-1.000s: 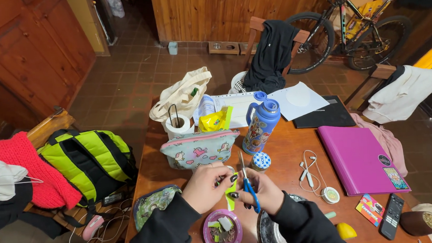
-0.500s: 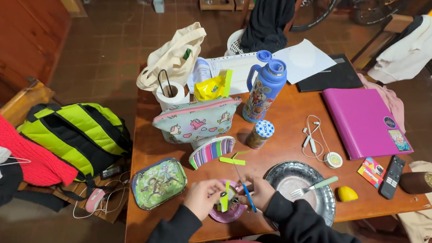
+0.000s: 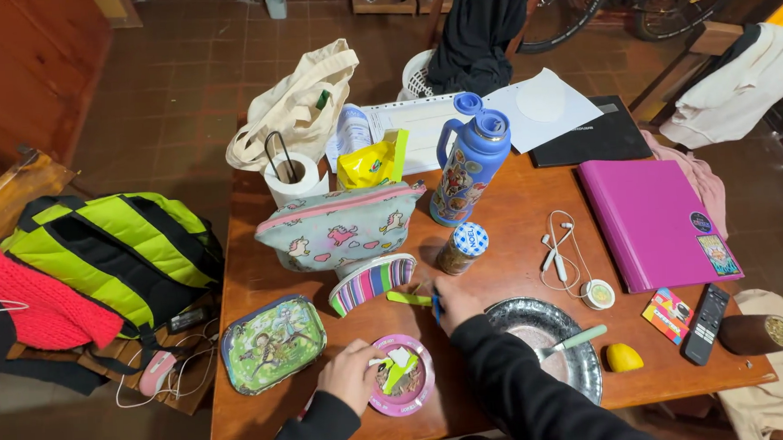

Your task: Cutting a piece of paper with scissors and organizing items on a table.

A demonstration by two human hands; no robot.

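The left hand [image 3: 350, 374] pinches a green paper scrap [image 3: 387, 375] in the small pink bowl [image 3: 420, 393], while the right hand [image 3: 454, 303] grips blue-handled scissors [image 3: 434, 305] beside a green strip [image 3: 408, 298].

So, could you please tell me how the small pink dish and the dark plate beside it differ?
The pink dish is smaller and holds paper scraps; the dark plate is larger, grey-black, and holds a fork. The left hand touches the pink dish; the right hand lies beside the dark plate. Both are round.

Dim warm indoor light, soft shadows, sharp focus, wide-angle bending at edges.
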